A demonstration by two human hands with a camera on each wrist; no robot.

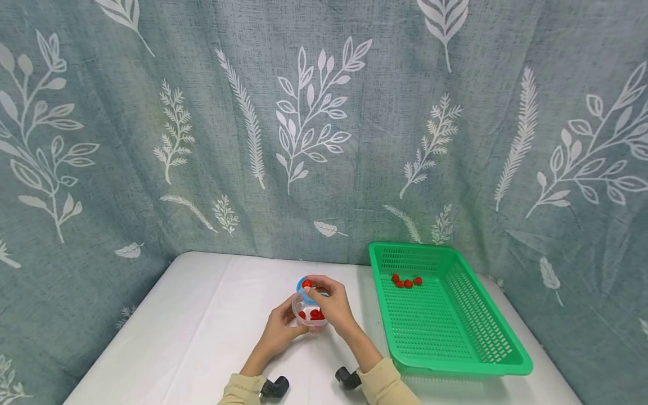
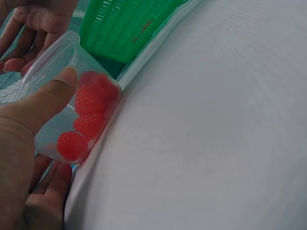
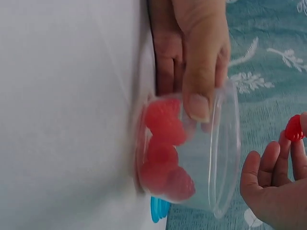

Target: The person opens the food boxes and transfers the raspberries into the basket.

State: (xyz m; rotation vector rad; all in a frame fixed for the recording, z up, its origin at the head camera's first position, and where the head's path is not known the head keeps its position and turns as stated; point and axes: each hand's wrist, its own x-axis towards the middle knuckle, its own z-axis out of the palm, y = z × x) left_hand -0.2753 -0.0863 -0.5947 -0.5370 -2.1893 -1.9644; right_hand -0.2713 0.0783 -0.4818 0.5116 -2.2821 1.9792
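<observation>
My left hand [image 1: 276, 333] grips a clear plastic tub [image 3: 201, 158] by its side, thumb across the wall. Several red raspberries [image 2: 91, 103] lie in the bottom of the tub, seen through it in both wrist views. Above the tub's opening, my right hand [image 1: 331, 304] pinches one more raspberry [image 3: 293, 128] between thumb and fingertips. Just behind the tub, a blue object [image 3: 159, 209] with a ridged edge is partly hidden by the tub and hand.
To the right stands a green perforated basket [image 1: 455, 368], with several raspberries [image 1: 408, 283] near its far left corner. A white cloth [image 1: 202, 326] covers the table. Behind hangs a grey-green curtain [image 1: 243, 185] with white leaf patterns.
</observation>
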